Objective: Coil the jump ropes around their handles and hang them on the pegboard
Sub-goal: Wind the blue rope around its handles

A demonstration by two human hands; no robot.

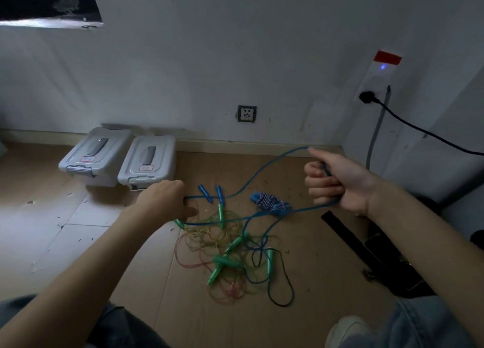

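Observation:
A blue jump rope stretches in a long loop between both hands above the floor. My right hand grips the rope in a fist at the right, and the rope loops out over its thumb. My left hand holds the loop's other end, with the rope passing round its fingers. Two blue handles lie on the floor just right of my left hand. A coiled blue-and-white rope bundle lies nearby. A tangle of green-handled ropes with thin yellow, red and dark cords lies in front of my knees.
Two grey lidded plastic boxes stand against the wall at the left. A wall socket sits low on the wall. A power strip with a black cable hangs at the right. Dark objects lie on the floor to the right.

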